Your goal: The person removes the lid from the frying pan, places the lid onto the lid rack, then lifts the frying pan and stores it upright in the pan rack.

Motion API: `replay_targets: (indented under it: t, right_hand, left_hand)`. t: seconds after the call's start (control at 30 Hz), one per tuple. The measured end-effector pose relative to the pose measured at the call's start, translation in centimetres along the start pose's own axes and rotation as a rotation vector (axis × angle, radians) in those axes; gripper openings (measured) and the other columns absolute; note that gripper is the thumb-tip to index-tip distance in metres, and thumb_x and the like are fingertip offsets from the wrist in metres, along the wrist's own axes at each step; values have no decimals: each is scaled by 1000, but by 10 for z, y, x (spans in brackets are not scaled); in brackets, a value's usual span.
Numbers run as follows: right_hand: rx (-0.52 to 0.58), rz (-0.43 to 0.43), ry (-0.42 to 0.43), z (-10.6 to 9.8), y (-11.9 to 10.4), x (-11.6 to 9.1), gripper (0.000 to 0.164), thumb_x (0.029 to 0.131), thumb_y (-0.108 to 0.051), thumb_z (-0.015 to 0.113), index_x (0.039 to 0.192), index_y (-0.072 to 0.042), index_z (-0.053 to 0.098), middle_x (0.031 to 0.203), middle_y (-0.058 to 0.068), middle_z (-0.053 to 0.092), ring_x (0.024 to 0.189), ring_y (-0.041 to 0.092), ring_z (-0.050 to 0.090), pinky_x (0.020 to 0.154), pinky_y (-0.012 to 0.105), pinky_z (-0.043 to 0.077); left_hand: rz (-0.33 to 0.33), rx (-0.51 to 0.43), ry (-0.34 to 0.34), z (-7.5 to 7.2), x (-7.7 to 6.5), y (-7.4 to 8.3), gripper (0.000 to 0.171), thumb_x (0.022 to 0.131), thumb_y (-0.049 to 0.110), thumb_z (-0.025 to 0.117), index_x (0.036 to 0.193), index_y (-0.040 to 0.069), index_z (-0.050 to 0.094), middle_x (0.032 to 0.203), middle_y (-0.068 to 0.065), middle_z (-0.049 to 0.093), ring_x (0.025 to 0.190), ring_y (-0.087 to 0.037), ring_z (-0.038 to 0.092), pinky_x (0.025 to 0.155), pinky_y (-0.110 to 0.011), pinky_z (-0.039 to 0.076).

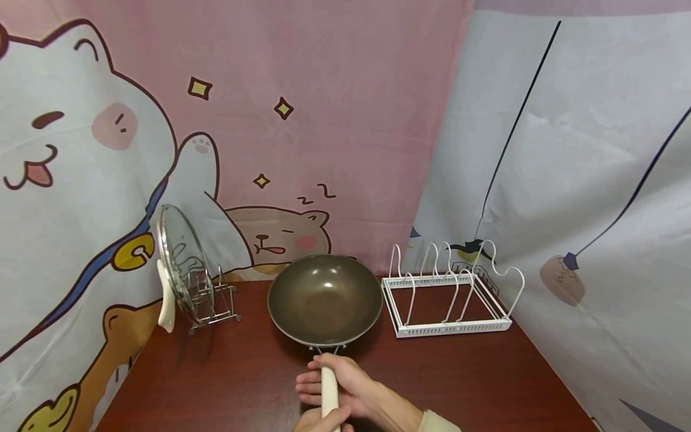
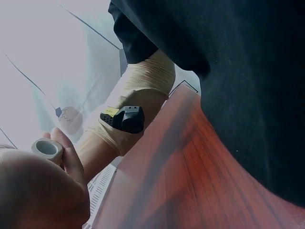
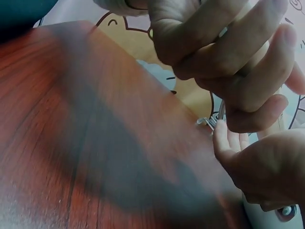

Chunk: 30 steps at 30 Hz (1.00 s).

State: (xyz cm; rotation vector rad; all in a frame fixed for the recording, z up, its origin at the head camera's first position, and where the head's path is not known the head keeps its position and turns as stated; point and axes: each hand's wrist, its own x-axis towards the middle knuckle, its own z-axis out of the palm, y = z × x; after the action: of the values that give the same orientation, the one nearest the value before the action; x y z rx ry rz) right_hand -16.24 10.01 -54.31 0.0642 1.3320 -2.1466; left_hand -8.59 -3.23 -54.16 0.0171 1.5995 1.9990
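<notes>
A brown wok (image 1: 326, 297) with a pale cream handle (image 1: 329, 390) points its handle toward me in the head view. My left hand (image 1: 323, 421) grips the handle near its end, fingers wrapped round it and thumb on top. The handle's hollow end (image 2: 47, 147) shows in the left wrist view. My right hand (image 1: 351, 384) supports the handle from beneath, closer to the bowl, its fingers extended past the far side and the thumb overlapping the handle. In the right wrist view, the curled left hand (image 3: 224, 62) appears above the straighter right hand (image 3: 274, 164).
At left, a glass lid (image 1: 186, 264) with a cream handle leans upright in a chrome wire rack (image 1: 221, 316). A white rack (image 1: 453, 328) with wire dividers stands at right. The red-brown table (image 1: 216, 384) meets printed cloth walls (image 1: 345, 150) behind and beside it.
</notes>
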Motion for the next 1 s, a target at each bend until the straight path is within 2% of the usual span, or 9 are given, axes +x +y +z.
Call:
replay_targets:
  t: [0.1, 0.33, 0.73, 1.0]
  right_hand:
    - [22, 9, 11, 1, -1, 2, 29, 110, -28, 57, 126, -3, 61, 111, 14, 82, 102, 26, 83, 100, 44, 69]
    - [45, 3, 62, 4, -5, 5, 16, 109, -23, 59, 112, -9, 67, 96, 6, 79, 86, 15, 82, 86, 28, 70]
    - [22, 17, 107, 4, -4, 6, 11, 110, -21, 62, 107, -12, 68, 83, -1, 76, 71, 8, 77, 72, 22, 67]
    - [-12, 23, 128, 4, -2, 7, 17, 113, -27, 62, 101, -16, 65, 78, -5, 70, 65, 4, 72, 66, 19, 64]
  left_hand:
    - [6, -18, -18, -1, 1, 0, 31, 108, 32, 72, 80, 18, 73, 68, 13, 71, 59, 4, 65, 58, -12, 53]
    - [-17, -38, -36, 0, 1, 1, 38, 109, 35, 70, 75, 20, 69, 63, 13, 68, 57, 5, 64, 55, -12, 53]
    - [-23, -3, -22, 1, -1, 1, 40, 110, 34, 67, 73, 19, 69, 62, 13, 65, 55, 4, 61, 53, -12, 50]
    - [-14, 17, -6, 0, 0, -1, 41, 110, 33, 64, 74, 16, 71, 60, 14, 63, 53, 5, 59, 51, -11, 48]
